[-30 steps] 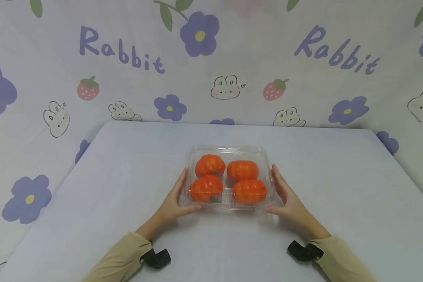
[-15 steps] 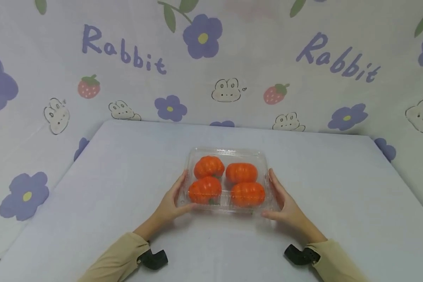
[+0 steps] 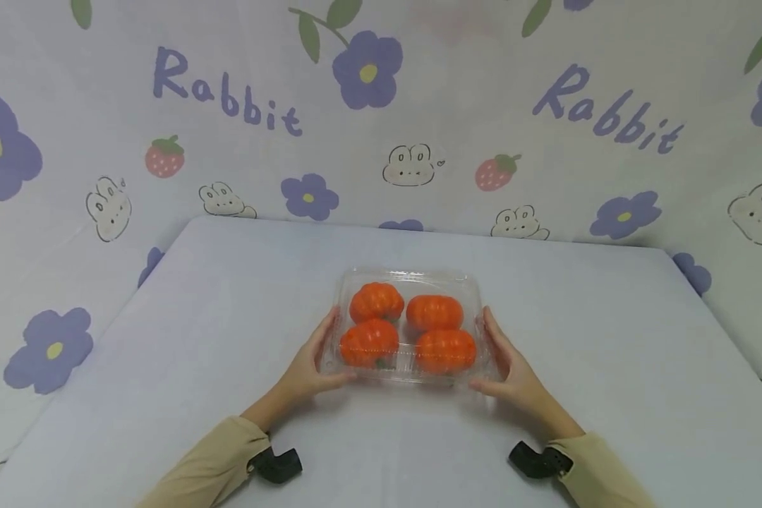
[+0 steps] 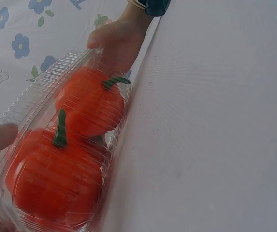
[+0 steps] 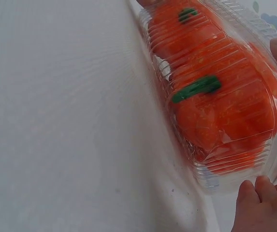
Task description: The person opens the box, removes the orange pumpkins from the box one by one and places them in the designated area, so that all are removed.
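Note:
A clear plastic clamshell box (image 3: 404, 374) with its lid down is near the middle of the table. Inside are several small orange pumpkins (image 3: 445, 351) with green stems (image 5: 196, 89), arranged in two rows. My left hand (image 3: 307, 367) holds the box by its left side, with the thumb along the near edge. The opposite side is gripped by my right hand (image 3: 517, 370), its thumb also at the near edge. In the right wrist view, curled right fingers (image 5: 264, 198) sit against the box's end. Whether the bottom touches the table is hard to tell.
A white table (image 3: 241, 282) lies under the box and both arms. Behind and beside it hangs a white cloth (image 3: 457, 85) printed with flowers, rabbits and strawberries. Black wrist devices (image 3: 276, 466) are worn at the beige sleeves (image 3: 212, 462).
Both hands stay at the sides of the box. The right hand has come slightly left, closer against the box. The head view has shifted a little; the pumpkins keep their arrangement.

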Motion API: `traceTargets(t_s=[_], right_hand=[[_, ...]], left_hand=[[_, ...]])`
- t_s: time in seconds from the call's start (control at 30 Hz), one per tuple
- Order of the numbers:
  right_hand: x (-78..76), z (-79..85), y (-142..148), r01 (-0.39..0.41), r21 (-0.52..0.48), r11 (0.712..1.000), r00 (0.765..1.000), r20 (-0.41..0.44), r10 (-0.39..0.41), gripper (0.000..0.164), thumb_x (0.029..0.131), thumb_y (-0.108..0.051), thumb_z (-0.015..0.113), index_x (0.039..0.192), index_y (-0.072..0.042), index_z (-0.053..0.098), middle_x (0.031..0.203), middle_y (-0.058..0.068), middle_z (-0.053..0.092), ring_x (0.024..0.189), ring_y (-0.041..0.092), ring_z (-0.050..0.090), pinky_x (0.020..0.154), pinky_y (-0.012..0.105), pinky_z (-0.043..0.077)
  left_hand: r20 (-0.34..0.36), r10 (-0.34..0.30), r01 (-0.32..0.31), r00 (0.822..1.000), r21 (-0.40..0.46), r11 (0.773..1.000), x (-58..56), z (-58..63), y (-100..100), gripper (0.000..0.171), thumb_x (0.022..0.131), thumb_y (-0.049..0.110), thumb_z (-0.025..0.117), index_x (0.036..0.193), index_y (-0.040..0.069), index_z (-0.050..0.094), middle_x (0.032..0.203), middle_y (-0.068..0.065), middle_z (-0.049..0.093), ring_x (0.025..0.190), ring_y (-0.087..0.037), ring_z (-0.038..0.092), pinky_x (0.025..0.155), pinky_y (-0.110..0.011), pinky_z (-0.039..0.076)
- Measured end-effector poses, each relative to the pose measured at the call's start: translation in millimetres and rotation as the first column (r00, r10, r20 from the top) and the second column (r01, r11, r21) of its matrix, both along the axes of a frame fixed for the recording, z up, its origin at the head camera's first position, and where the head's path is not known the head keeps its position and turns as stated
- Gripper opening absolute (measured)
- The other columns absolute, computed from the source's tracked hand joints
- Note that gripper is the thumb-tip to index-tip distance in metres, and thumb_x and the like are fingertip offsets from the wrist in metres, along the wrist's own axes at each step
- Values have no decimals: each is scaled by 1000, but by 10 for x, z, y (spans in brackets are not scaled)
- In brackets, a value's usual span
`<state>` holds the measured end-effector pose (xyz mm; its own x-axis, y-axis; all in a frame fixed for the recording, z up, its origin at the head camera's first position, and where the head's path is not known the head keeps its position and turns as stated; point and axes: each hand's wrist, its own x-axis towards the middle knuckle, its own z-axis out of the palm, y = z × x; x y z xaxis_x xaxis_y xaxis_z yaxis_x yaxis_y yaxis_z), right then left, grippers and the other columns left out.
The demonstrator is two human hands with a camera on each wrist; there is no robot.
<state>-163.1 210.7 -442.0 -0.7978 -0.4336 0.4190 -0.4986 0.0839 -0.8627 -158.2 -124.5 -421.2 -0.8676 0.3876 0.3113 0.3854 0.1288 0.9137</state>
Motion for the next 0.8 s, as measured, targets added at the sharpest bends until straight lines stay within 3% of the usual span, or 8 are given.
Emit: traceTargets(t_s=[0.17, 0.33, 0.57, 0.7, 0.8], right_hand=[[17, -24, -19, 12, 6, 1000, 1000, 15, -12, 103, 62, 16, 71, 140, 5, 5, 145, 23, -1, 133, 21, 5, 102, 14, 11], [20, 21, -2, 34, 52, 998, 999, 29, -36, 106, 61, 16, 73, 141, 3, 4, 146, 21, 0, 133, 21, 5, 102, 12, 11], [86, 178, -37, 40, 42, 998, 999, 29, -41, 102, 60, 21, 70, 139, 9, 4, 144, 27, 0, 133, 18, 8, 101, 11, 12], [24, 105, -53, 14, 37, 999, 1000, 27, -15, 105, 61, 19, 70, 140, 5, 3, 144, 24, 0, 133, 14, 10, 101, 11, 12], [-5, 14, -34, 8, 30, 1000, 1000, 16, -8, 107, 61, 17, 72, 142, 1, 3, 145, 22, 0, 133, 14, 10, 102, 12, 12]], left_hand=[[36, 42, -40, 998, -45, 998, 33, 68, 15, 94, 67, -4, 74, 139, -8, 14, 143, -24, 17, 130, -33, 18, 102, -49, 18], [21, 39, -39, 999, -21, 999, 27, 59, 38, 94, 67, -6, 73, 138, -9, 12, 143, -24, 15, 130, -34, 15, 103, -48, 17], [-54, 9, -9, 998, 2, 1000, 20, 69, 53, 90, 66, -9, 72, 135, -14, 16, 139, -30, 20, 126, -40, 22, 100, -52, 21], [-99, 23, -24, 995, -11, 1000, 33, 87, -1, 87, 65, -10, 71, 133, -17, 18, 136, -33, 23, 123, -44, 24, 98, -54, 23], [-127, 15, -16, 992, -7, 1000, 41, 63, -22, 85, 64, -11, 70, 132, -18, 19, 135, -34, 23, 123, -45, 24, 101, -41, 24]])
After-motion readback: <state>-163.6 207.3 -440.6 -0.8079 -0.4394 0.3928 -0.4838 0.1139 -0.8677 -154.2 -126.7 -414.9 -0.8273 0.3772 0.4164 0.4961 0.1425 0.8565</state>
